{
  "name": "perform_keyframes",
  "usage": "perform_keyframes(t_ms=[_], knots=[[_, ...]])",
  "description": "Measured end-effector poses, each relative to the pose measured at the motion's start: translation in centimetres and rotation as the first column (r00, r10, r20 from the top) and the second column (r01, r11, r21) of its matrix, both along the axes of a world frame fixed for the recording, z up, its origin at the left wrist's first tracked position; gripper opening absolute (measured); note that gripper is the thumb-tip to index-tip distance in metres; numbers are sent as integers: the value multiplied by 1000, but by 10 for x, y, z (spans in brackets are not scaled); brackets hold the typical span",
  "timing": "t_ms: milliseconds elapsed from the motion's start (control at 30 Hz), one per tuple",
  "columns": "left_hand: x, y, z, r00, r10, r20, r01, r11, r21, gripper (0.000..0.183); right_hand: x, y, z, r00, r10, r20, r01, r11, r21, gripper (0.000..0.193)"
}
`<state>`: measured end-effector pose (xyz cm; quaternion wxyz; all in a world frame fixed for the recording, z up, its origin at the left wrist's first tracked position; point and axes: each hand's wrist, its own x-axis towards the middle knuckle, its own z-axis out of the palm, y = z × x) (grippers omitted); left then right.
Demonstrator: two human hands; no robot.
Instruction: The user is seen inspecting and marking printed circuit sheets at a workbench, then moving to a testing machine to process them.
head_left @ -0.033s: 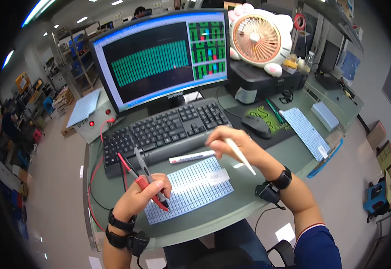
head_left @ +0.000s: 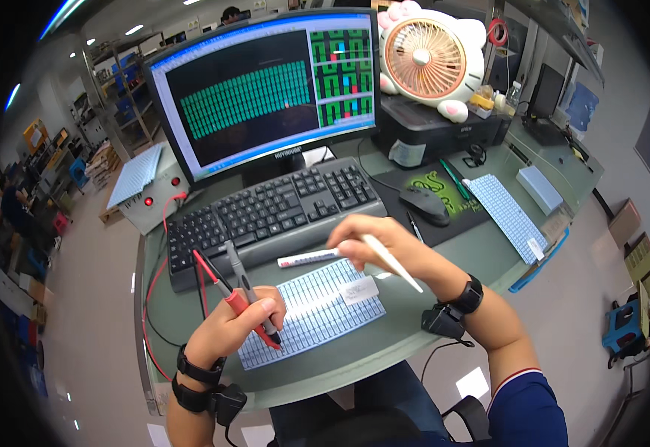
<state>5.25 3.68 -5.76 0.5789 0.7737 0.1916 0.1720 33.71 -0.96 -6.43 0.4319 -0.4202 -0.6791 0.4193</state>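
A pale blue panel (head_left: 303, 316) with rows of small rectangles lies flat on the desk, a white label (head_left: 359, 290) on its right part. My left hand (head_left: 247, 322) is closed around a red test probe (head_left: 240, 304) and a grey pen-like tool (head_left: 241, 268), side by side. Their lower ends point down at the panel's left part; whether they touch it I cannot tell. Over the panel's upper right corner, my right hand (head_left: 385, 244) grips a slim white stick (head_left: 393, 264), its pointed end toward the lower right. A white marker (head_left: 306, 258) lies just left of its fingers.
Behind the panel are a black keyboard (head_left: 265, 211) and a monitor (head_left: 243, 97) with a green grid. A mouse (head_left: 425, 205) and another blue panel (head_left: 507, 216) lie to the right. A red cable (head_left: 148, 313) runs along the left. A fan (head_left: 426, 59) stands on a black printer (head_left: 444, 134).
My right hand has shifted slightly left, and its fingers now reach the marker's right end. A thin dark tool right of that hand has come into sight. My left hand keeps its grip.
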Motion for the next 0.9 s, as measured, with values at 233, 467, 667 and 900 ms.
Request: perform_keyframes(t_ms=[233,467,667,900], knots=[[49,-19,0,977,-27,-211,13,997,-72,44,-31,-1,0,971,227,-79,-235,966,-106,25],[50,-2,-30,996,40,-85,-65,951,-303,37,29,-4,-18,988,51,-147,-98,938,-332,23],[55,3,-39,986,79,-147,-136,891,-432,18,50,2,-36,997,61,49,-41,938,-344,21],[55,6,-48,983,134,-130,-179,867,-465,18,45,5,-34,1000,-17,14,22,913,-408,28]])
